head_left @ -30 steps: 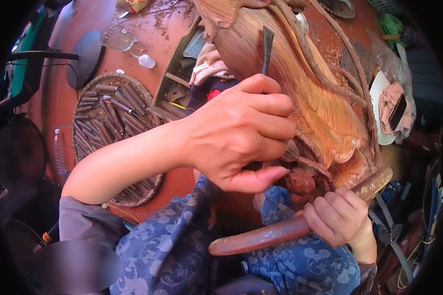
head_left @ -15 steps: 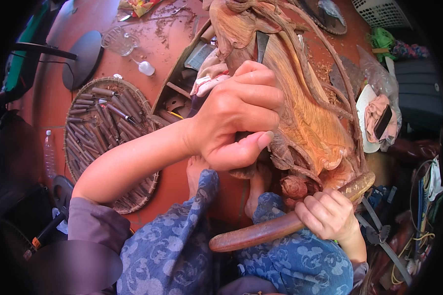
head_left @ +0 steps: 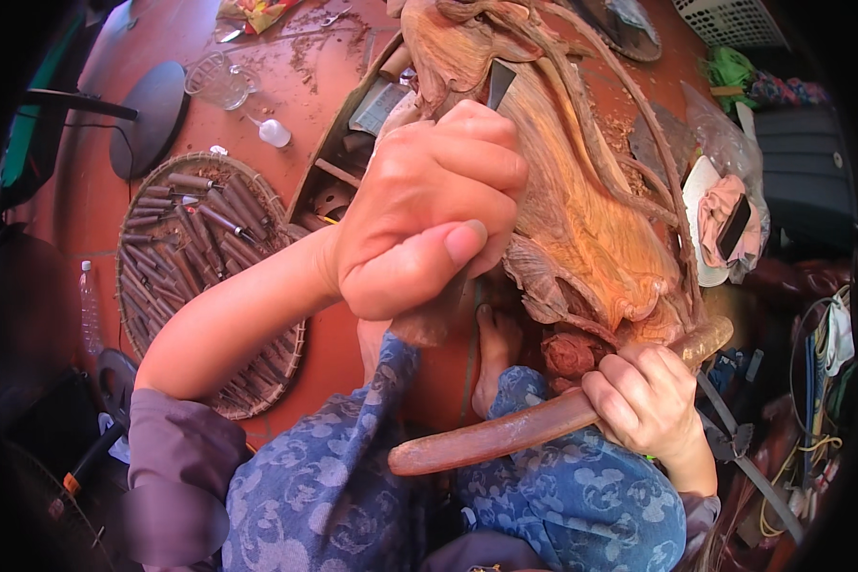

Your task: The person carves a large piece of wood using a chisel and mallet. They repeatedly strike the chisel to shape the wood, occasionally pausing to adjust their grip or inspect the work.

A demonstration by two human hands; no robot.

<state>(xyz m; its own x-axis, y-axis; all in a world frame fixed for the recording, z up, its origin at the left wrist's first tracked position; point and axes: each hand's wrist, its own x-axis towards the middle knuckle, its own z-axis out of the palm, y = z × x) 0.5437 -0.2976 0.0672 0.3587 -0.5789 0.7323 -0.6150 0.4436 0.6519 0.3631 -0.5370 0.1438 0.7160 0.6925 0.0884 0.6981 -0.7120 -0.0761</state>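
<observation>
My left hand [head_left: 427,212] is closed in a fist around a wood chisel [head_left: 421,326]. Its wooden butt shows below the fist, and its dark blade sticks out above the knuckles against the wood carving [head_left: 591,229]; where the cutting edge meets the wood is hard to make out. Large, brown-orange and strongly grained, the carving has root-like strands along its right side. On the right, my right hand [head_left: 643,398] grips a curved wooden club [head_left: 496,439] near its far end. The club lies across above my right knee, apart from the chisel.
A round woven tray [head_left: 121,286] on the left bears many wooden-handled tools. Behind my left hand stands a shallow box [head_left: 348,110] of odds and ends. A glass mug [head_left: 221,81], a plastic bottle [head_left: 90,310] and a white cap [head_left: 705,224] with a phone and cloth surround me.
My left hand has shifted left with the chisel, whose handle butt shows more below the fist. The club's near end has swung slightly left and up. The view has shifted a little.
</observation>
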